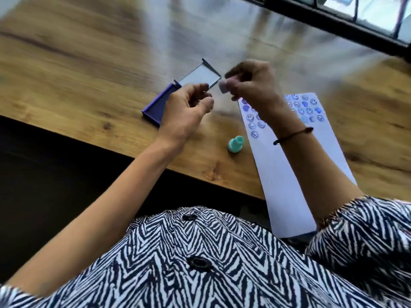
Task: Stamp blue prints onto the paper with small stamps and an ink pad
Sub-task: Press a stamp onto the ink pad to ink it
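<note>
Pale lilac plastic shows between the fingertips (pixel 231 85) of the right hand (pixel 251 83): a small stamp (pixel 223 86), pinched at its upper end, held in the air above the table with its lower end pointing left toward the other hand. Blur hides which end carries the printing face. The left hand (pixel 186 110) hovers just beside it, thumb and fingers curled and parted, holding nothing that can be made out; its fingertips are near the stamp but apart from it.

Behind and under the left hand lies the ink pad (pixel 155 105), a purple case with its lid (pixel 199 77) swung open on the far side. The inked bed is to the left of the stamp and slightly nearer the person, partly hidden by the left hand. So the stamp must travel left and down to be inked, and the left hand sits in that path.

To the right, under the right wrist, lies the paper (pixel 287 174), a long strip running from the table edge away from the person, its far part already covered with blue round face prints (pixel 255 134). Its near part is bare. A teal stamp (pixel 235 144) stands on the wooden table (pixel 89 74) between ink pad and paper, untouched.

The right hand is the one placed for both inking and printing.
</note>
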Tool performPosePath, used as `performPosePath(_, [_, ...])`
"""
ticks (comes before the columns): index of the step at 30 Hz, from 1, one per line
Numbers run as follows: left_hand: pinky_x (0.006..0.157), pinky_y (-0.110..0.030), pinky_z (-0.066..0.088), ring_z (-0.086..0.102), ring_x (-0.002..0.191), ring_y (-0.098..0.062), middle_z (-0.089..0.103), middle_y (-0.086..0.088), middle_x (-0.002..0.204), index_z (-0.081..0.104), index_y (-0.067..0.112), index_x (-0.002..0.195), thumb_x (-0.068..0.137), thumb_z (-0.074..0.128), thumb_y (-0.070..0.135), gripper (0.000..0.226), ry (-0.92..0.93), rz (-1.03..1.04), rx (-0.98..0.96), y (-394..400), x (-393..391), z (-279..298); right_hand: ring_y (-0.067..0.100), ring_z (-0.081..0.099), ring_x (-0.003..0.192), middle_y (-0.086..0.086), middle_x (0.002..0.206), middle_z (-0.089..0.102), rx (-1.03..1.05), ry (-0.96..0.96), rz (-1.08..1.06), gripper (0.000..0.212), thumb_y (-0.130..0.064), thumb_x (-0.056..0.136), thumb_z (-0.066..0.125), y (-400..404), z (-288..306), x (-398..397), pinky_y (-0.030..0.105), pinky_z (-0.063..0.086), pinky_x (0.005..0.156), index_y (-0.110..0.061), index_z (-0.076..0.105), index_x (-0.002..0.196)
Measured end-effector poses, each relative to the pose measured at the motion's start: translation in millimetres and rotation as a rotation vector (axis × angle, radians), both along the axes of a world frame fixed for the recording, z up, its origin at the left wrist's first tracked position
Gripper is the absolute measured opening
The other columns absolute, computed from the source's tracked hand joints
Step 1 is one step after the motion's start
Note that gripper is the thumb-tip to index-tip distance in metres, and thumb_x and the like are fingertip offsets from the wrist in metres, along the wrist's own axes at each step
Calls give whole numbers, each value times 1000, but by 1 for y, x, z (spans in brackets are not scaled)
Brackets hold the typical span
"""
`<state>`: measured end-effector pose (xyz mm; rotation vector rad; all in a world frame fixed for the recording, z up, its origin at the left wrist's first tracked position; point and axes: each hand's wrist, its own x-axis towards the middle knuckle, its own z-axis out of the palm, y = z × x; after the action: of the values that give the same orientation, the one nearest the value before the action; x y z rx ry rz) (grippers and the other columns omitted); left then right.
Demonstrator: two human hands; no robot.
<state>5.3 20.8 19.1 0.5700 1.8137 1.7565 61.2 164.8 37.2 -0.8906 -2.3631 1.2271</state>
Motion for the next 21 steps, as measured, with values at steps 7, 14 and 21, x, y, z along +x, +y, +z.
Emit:
performPosePath(7, [73, -28, 52, 58, 68, -9, 64, -2, 73, 66, 13, 95, 82, 65, 17, 13, 139, 64, 68, -29, -10, -10, 9, 53, 44, 12, 63, 56, -412, 137, 124, 10, 0, 79, 67, -55, 12, -1, 18, 47, 43, 5, 61, 86])
performPosePath(14, [60, -15, 48, 59, 58, -4, 67, 12, 58, 64, 24, 77, 78, 62, 18, 6, 17, 205, 158, -53, -23, -13, 19, 49, 57, 11, 66, 57, -247, 163, 171, 7, 1, 78, 64, -76, 5, -17, 28, 41, 52, -6, 64, 78])
performPosePath(21, [72, -24, 47, 55, 71, -14, 59, -2, 74, 56, 5, 92, 87, 52, 8, 8, -62, 459, 179, -65, -34, -31, 27, 57, 76, 16, 81, 67, 440, -40, 429, 14, -3, 76, 54, -91, -10, -41, 32, 42, 69, -3, 68, 79])
